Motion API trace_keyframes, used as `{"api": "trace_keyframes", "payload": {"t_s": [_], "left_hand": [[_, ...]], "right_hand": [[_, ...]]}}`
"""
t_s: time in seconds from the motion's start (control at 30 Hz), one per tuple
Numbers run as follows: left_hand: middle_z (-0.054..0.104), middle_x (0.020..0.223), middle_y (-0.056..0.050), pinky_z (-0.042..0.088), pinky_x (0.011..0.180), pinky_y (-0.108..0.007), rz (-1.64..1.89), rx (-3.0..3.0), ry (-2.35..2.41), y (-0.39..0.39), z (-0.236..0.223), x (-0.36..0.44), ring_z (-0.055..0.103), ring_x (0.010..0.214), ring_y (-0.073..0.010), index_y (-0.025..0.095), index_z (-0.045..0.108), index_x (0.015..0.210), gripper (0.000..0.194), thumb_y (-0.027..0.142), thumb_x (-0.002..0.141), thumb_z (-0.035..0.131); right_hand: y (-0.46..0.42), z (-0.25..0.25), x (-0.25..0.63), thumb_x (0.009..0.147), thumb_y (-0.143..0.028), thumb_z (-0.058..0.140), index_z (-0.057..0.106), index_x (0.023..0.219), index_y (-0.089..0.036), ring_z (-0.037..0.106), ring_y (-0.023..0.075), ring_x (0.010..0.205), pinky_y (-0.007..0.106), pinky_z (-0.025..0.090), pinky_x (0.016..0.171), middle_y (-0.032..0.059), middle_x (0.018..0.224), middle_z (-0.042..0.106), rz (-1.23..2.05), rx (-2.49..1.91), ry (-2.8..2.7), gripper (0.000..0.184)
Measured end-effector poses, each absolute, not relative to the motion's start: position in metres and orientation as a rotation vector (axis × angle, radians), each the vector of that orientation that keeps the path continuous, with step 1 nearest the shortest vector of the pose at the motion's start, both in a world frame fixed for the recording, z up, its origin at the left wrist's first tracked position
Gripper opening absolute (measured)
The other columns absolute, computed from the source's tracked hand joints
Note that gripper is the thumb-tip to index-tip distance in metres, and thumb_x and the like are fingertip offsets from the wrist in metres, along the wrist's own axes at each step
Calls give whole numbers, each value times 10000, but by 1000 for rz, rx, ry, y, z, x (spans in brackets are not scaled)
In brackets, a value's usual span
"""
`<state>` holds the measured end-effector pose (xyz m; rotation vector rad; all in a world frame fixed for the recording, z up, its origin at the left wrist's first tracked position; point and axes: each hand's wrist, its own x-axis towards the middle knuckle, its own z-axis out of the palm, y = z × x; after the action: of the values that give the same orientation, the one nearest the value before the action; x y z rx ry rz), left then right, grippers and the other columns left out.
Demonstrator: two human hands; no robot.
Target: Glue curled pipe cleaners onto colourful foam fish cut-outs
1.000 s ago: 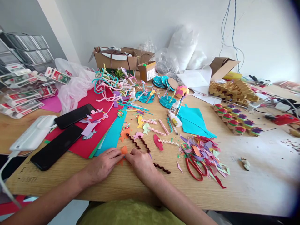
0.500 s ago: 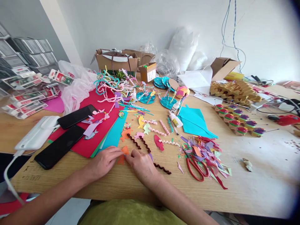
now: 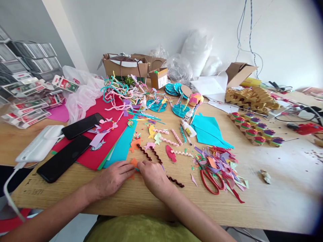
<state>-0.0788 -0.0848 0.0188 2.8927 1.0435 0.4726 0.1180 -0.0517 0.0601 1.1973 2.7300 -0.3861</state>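
Head view, and your two hands meet low in the centre of the frame, right at the near edge of the tabletop (image 3: 264, 205). Your left hand (image 3: 111, 178) has its fingertips pinched on an orange paper cutout (image 3: 134, 163), and your right hand (image 3: 154, 176) closes in on the same piece from the other side, fingers curled narrow around it. Whether a bit of teal sits between your fingertips too, I cannot tell; it's too small.

That cutout looks thin and light, a floppy scrap that will crease or tear if you squeeze hard, so my call is to take it by the edges with fingertips only, and to keep it low over the wood so it doesn't flutter off.

Just right of your right hand a dark brown pipe cleaner (image 3: 175, 181) curls across the wood: soft, bendy, easy to pinch anywhere. Further right lie red scissors (image 3: 210, 183), half buried in a pile of paper scraps (image 3: 222, 161). Centre frame, a glue bottle (image 3: 188, 128) lies beside a teal sheet (image 3: 209, 132). Left of frame, two black phones (image 3: 64, 157) rest on red paper (image 3: 101, 148).
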Motion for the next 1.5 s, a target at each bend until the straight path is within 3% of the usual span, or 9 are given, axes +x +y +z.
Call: {"api": "trace_keyframes", "payload": {"t_s": [0.27, 1.5], "left_hand": [[594, 1183, -116, 503, 870, -360, 538, 2902, 1075, -86, 16, -76, 540, 1074, -232, 110, 526, 1230, 376, 91, 927, 305], [593, 1106, -104, 505, 867, -337, 590, 2733, 1134, -85, 16, -76, 547, 1024, -203, 164, 570, 1191, 348, 169, 969, 302]], "right_hand": [[-51, 57, 118, 868, -104, 411, 614, 946, -184, 650, 194, 715, 243, 450, 549, 60, 839, 654, -345, 1190, 2729, 231], [-47, 66, 106, 850, -77, 418, 642, 931, -162, 680, 214, 778, 274, 511, 634, 99, 878, 696, -444, 1367, 2600, 253]]}}
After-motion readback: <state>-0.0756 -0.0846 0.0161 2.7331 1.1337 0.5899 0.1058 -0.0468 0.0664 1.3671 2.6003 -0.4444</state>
